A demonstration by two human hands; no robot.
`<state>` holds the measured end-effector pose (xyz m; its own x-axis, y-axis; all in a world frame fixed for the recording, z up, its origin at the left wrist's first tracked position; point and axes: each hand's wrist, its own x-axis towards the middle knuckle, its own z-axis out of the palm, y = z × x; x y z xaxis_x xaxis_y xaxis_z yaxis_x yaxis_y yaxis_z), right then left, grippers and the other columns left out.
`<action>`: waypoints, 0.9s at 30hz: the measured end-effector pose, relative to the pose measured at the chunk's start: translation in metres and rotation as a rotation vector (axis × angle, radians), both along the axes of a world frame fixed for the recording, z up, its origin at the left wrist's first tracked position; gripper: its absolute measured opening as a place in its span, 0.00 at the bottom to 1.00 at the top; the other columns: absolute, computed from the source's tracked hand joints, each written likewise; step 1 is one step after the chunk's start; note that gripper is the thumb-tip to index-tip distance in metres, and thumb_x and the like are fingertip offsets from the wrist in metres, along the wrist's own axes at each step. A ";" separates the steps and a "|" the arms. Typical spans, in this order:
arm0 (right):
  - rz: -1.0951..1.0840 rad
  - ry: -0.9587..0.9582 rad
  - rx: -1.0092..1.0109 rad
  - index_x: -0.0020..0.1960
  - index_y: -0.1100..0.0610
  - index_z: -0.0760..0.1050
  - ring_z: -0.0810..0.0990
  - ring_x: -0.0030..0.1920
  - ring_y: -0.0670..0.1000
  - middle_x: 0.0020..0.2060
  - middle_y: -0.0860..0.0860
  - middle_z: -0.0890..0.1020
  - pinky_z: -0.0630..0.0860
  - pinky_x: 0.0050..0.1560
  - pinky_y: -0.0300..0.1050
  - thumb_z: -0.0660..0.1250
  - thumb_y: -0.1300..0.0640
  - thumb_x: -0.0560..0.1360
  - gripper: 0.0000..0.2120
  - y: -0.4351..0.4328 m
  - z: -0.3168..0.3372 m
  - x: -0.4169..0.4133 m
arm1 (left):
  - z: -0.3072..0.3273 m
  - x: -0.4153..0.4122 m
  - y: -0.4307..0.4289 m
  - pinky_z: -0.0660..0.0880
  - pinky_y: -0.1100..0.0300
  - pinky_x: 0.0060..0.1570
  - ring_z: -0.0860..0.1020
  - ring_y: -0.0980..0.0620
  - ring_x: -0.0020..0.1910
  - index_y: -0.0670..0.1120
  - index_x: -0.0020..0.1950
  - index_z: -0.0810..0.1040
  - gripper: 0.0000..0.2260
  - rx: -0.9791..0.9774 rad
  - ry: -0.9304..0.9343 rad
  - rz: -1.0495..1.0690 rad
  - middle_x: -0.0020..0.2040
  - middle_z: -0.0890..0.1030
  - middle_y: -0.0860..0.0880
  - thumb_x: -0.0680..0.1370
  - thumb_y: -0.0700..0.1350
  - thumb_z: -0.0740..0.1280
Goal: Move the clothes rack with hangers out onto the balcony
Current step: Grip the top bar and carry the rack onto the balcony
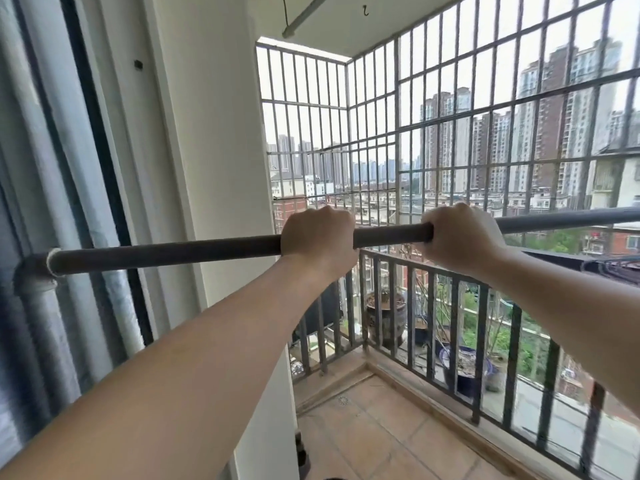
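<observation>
The clothes rack's grey top bar [166,252] runs across the view at chest height, from a corner joint and upright post [34,278] at the left to the right edge of the picture. My left hand [317,237] grips the bar near its middle. My right hand [460,237] grips it a short way to the right, with a bare stretch of bar between the two fists. No hangers show on the visible part of the bar. The rack's lower part is hidden below my arms.
A tiled balcony floor [381,434] lies ahead and below, fenced by a dark metal railing [433,306] and a tall barred grille [450,116]. A white wall pillar [214,150] stands at the left, next to a dark door frame [100,150]. Large plant pots [386,317] sit beyond the railing.
</observation>
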<state>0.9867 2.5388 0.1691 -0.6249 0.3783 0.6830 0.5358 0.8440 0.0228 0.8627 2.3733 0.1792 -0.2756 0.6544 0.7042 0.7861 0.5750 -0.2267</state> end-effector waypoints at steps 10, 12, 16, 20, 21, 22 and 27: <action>-0.025 -0.083 -0.099 0.34 0.53 0.73 0.76 0.23 0.46 0.26 0.49 0.77 0.69 0.20 0.37 0.63 0.61 0.72 0.08 -0.019 0.010 0.006 | 0.002 0.008 -0.014 0.65 0.58 0.30 0.70 0.51 0.28 0.49 0.40 0.77 0.03 0.048 -0.014 -0.027 0.28 0.70 0.53 0.71 0.47 0.68; -0.034 -0.088 -0.108 0.33 0.53 0.73 0.75 0.22 0.46 0.25 0.49 0.77 0.67 0.18 0.36 0.63 0.62 0.72 0.10 -0.023 0.013 0.012 | 0.004 0.014 -0.018 0.65 0.58 0.30 0.70 0.51 0.27 0.50 0.38 0.75 0.04 0.061 -0.024 -0.045 0.27 0.70 0.52 0.71 0.46 0.68; -0.034 -0.132 -0.110 0.32 0.53 0.71 0.75 0.21 0.46 0.24 0.49 0.76 0.66 0.18 0.35 0.63 0.62 0.72 0.11 -0.035 0.019 0.024 | 0.008 0.023 -0.030 0.66 0.58 0.30 0.66 0.53 0.24 0.50 0.36 0.70 0.08 0.059 -0.075 -0.080 0.27 0.70 0.52 0.70 0.44 0.69; -0.056 -0.149 -0.046 0.33 0.53 0.70 0.75 0.21 0.45 0.24 0.48 0.76 0.64 0.16 0.33 0.63 0.61 0.73 0.11 -0.060 0.020 0.028 | 0.007 0.020 -0.054 0.65 0.58 0.30 0.68 0.53 0.25 0.50 0.37 0.73 0.05 0.076 -0.087 -0.098 0.27 0.71 0.52 0.69 0.44 0.70; -0.062 -0.156 -0.041 0.33 0.52 0.70 0.74 0.20 0.44 0.24 0.48 0.76 0.63 0.15 0.32 0.63 0.60 0.73 0.11 -0.066 0.020 0.030 | 0.007 0.020 -0.060 0.66 0.58 0.31 0.69 0.52 0.26 0.50 0.38 0.74 0.04 0.079 -0.094 -0.105 0.27 0.71 0.52 0.69 0.44 0.70; -0.068 -0.163 -0.045 0.33 0.52 0.70 0.74 0.20 0.43 0.24 0.48 0.76 0.62 0.14 0.31 0.63 0.60 0.73 0.11 -0.072 0.019 0.032 | 0.007 0.020 -0.064 0.66 0.58 0.31 0.71 0.51 0.27 0.49 0.38 0.75 0.04 0.078 -0.099 -0.110 0.28 0.72 0.52 0.68 0.44 0.70; -0.094 -0.152 -0.062 0.31 0.52 0.69 0.71 0.18 0.44 0.22 0.48 0.75 0.63 0.16 0.33 0.63 0.61 0.72 0.12 -0.094 0.022 0.049 | 0.012 0.027 -0.080 0.63 0.60 0.28 0.69 0.53 0.25 0.49 0.38 0.77 0.02 0.069 -0.117 -0.161 0.27 0.72 0.53 0.68 0.44 0.69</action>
<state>1.0361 2.4450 0.1906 -0.6786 0.4785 0.5572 0.6070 0.7925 0.0586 0.8894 2.2930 0.1912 -0.2538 0.6477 0.7184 0.8880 0.4505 -0.0925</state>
